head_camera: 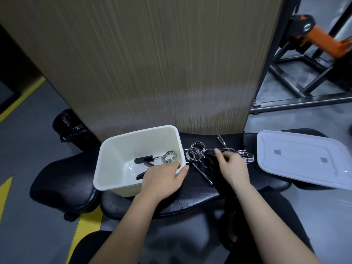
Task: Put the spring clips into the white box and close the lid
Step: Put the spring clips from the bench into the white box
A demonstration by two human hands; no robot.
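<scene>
Box: white, open, on a black padded bench; the landmark for all below.
Clip in box: one spring clip on the box floor, coil toward the right wall, black handles pointing left.
Loose clips: a tangled heap of chrome coils and black handles on the bench, just right of the box.
Lid: white, off the box, lying flat well to its right.
Left hand: clamped on the box's near-right corner, thumb outside the wall, fingers over the rim.
Right hand: over the heap right of the box, fingers loosely curled and spread, touching the clips; a firm grip cannot be told.
Panel: wood-grain, upright behind the box.
</scene>
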